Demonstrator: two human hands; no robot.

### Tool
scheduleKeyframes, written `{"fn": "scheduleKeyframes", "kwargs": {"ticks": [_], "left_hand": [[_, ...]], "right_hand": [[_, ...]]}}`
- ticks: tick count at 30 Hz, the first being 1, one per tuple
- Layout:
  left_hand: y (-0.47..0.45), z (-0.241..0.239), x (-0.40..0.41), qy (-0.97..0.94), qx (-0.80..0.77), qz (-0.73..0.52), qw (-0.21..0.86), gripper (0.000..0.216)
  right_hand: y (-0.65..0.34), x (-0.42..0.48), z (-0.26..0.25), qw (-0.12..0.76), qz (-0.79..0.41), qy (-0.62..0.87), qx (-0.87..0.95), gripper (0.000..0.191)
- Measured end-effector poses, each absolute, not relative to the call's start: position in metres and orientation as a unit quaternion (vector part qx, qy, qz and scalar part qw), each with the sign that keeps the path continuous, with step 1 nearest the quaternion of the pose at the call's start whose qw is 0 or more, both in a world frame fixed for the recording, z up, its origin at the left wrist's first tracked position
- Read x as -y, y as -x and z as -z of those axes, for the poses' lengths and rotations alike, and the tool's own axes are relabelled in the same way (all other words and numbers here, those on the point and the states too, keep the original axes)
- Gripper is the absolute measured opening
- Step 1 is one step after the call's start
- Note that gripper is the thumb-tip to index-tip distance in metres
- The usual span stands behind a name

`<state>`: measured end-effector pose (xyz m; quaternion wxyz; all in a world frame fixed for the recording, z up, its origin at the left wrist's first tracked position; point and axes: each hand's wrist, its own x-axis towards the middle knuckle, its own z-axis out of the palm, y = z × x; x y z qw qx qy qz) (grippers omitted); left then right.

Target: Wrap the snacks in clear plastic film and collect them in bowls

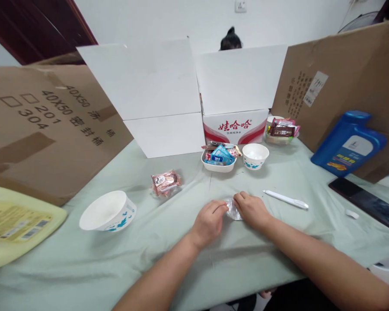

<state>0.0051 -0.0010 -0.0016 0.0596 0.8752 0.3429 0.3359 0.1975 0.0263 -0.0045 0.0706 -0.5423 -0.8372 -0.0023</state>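
At the middle of the table a small crinkled piece of clear plastic lies between my two hands. My left hand pinches its left edge, thumb and fingers together. On the other side my right hand has its fingers closed on the plastic's right part, hiding some of it. Whether the plastic is a bag or a wrapper, I cannot tell. A white pen-like cutter lies to the right of my right hand. Packaged snacks in clear wrapping rest to the left, beyond my left hand.
Paper bowls stand left and ahead. Beside the latter, a white dish holds several packets; another packet-filled container stands behind. A yellow jug, blue bottle, phone and cardboard boxes border the table. Someone's hair shows behind.
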Motion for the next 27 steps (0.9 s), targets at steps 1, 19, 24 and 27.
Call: {"fn": "scheduleKeyframes", "kwargs": {"ticks": [1, 19, 24, 27], "left_hand": [[-0.007, 0.001, 0.003, -0.878, -0.332, -0.342, 0.041, 0.036], [-0.004, 0.002, -0.002, -0.859, -0.399, -0.304, 0.100, 0.015], [0.000, 0.003, -0.006, -0.859, -0.405, -0.293, 0.111, 0.011], [-0.001, 0.004, -0.008, -0.861, -0.411, -0.279, 0.108, 0.011]], "right_hand": [[-0.197, -0.026, 0.004, 0.069, 0.005, 0.542, 0.838, 0.027], [-0.211, -0.006, 0.005, 0.195, -0.056, 0.372, 0.906, 0.026], [-0.240, -0.055, -0.036, 0.207, -0.005, 0.469, 0.859, 0.030], [-0.258, -0.111, -0.078, 0.144, 0.061, 0.623, 0.767, 0.035]]}}
